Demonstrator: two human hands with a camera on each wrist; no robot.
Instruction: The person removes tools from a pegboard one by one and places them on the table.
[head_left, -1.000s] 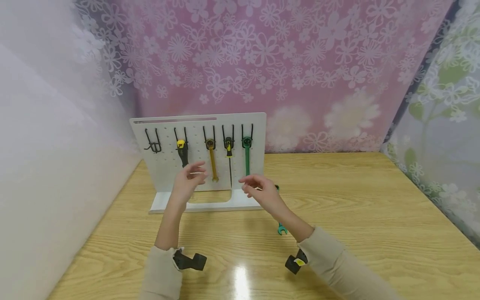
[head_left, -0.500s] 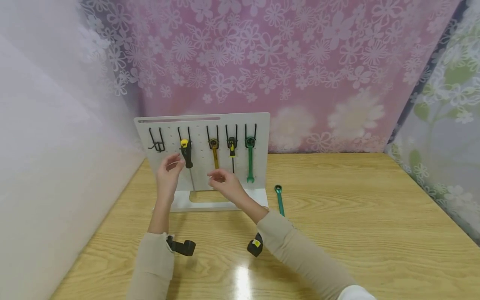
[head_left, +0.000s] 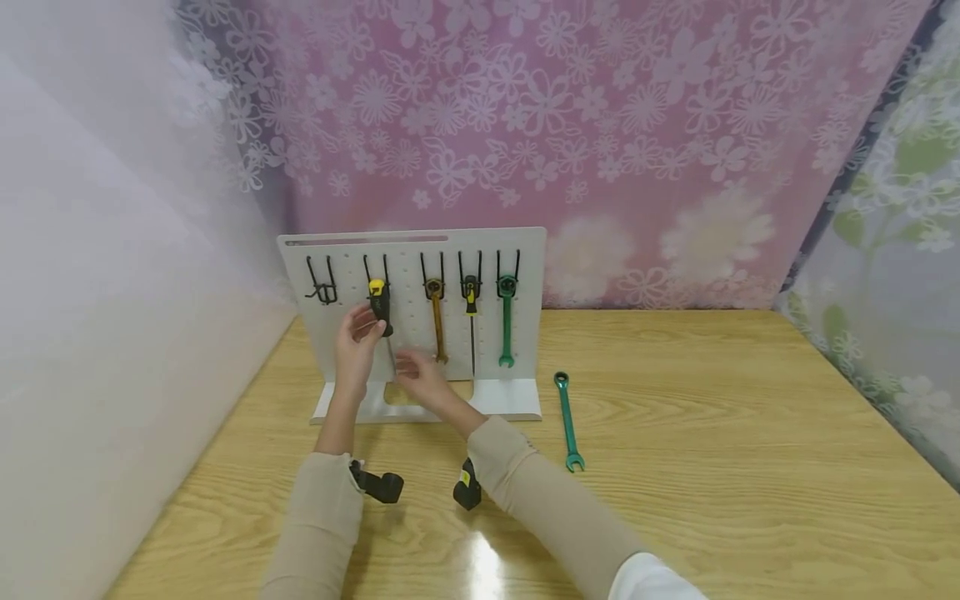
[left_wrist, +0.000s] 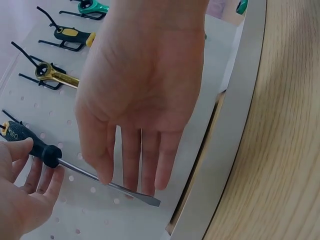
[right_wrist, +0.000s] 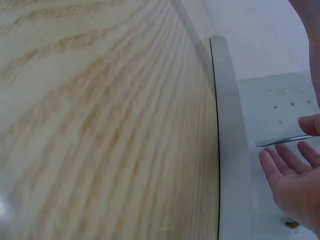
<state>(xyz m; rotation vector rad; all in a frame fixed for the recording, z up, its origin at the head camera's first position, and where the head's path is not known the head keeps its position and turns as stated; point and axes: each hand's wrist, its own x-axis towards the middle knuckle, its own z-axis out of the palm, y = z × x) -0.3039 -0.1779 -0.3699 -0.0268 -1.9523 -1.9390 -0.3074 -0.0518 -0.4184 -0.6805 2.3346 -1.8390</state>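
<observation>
A flat-blade screwdriver (head_left: 382, 304) with a black and yellow handle hangs from a hook on the white pegboard (head_left: 405, 329). My left hand (head_left: 356, 350) pinches its handle, the thumb in front and the fingers behind, as the left wrist view shows. Lower down, my right hand (head_left: 427, 385) is at the metal shaft; its fingers are straight, with the thumb across the shaft and the fingertips behind it. In the left wrist view the right hand (left_wrist: 145, 95) fills the middle, beside the blade. Whether it presses on the shaft I cannot tell.
To the right on the board hang a gold wrench (head_left: 438, 325), a smaller screwdriver (head_left: 471, 296) and a green wrench (head_left: 507, 321). A bare hook (head_left: 323, 287) is at the far left. Another green wrench (head_left: 568, 421) lies on the wooden table (head_left: 712, 458).
My left hand has gone left, then up and right onto the screwdriver's handle. The right hand has moved left across the board to the shaft, uncovering the green wrench on the table.
</observation>
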